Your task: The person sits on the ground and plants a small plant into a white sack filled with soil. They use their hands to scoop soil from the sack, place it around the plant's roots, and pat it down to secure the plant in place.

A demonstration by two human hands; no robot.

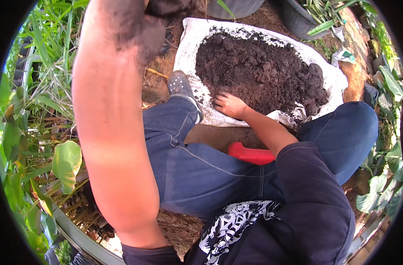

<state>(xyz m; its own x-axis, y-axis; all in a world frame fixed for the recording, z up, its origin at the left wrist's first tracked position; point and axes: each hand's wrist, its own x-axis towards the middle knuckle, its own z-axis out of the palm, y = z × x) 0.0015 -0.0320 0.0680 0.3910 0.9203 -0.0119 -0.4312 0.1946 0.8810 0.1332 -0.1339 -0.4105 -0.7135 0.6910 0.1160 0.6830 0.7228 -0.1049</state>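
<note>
My left forearm rises close to the camera, with my left hand (150,36) blurred, dark with soil and partly cut off by the top edge. Beside it is a dark, soil-like mass (171,8); whether my fingers grip it is hidden. My right hand (230,105) rests palm down at the near edge of a heap of dark soil (254,71), its fingers somewhat apart and fingertips touching the soil. Under the heap lies a flattened white woven sack (186,43), dusted with soil along its border.
A red plastic object (251,155) sits between my legs, partly covered by my arm. My dotted clog (178,82) touches the sack's left edge. Black plant pots (297,21) stand beyond it. Leafy plants (67,165) crowd the left, with more foliage (376,193) on the right.
</note>
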